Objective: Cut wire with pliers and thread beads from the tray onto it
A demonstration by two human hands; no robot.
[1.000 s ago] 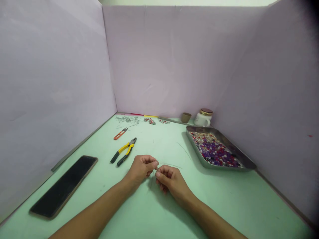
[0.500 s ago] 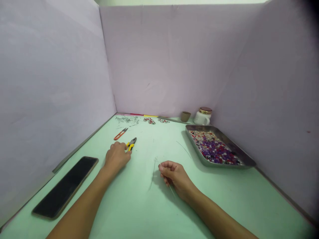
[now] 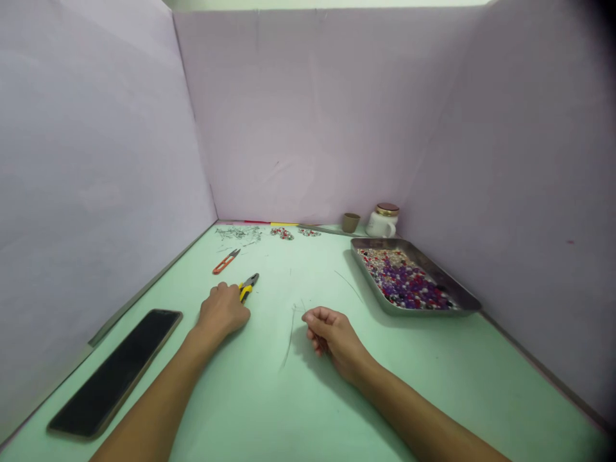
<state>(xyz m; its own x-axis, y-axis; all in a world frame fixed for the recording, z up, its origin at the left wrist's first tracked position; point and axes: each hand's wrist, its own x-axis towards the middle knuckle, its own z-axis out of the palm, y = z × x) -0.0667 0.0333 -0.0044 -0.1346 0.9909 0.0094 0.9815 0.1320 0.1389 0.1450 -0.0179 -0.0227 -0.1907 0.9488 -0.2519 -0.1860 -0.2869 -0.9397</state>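
My left hand [image 3: 222,311] is closed around the yellow handles of a pair of pliers [image 3: 247,289], whose grey jaws point away to the upper right. The ends of the handles are hidden under my fingers. To the right, my right hand [image 3: 334,333] pinches a thin wire [image 3: 290,337] between thumb and forefinger. The wire bends near the fingertips and one length hangs toward the table. Beyond my left hand lies a pair of orange thread snips [image 3: 226,262].
A metal tray [image 3: 414,312] of mixed beads stands at the right. Along the back are wire scraps [image 3: 240,234], beaded pieces [image 3: 282,233], a small brown cup [image 3: 351,222] and a lidded white mug [image 3: 382,222]. A phone [image 3: 118,372] lies at left; a loose wire [image 3: 348,285] lies mid-table.
My left hand has closed further over the pliers' handles, and the pliers have shifted slightly. My right hand keeps its pinch on the wire. The whole view has moved a little.
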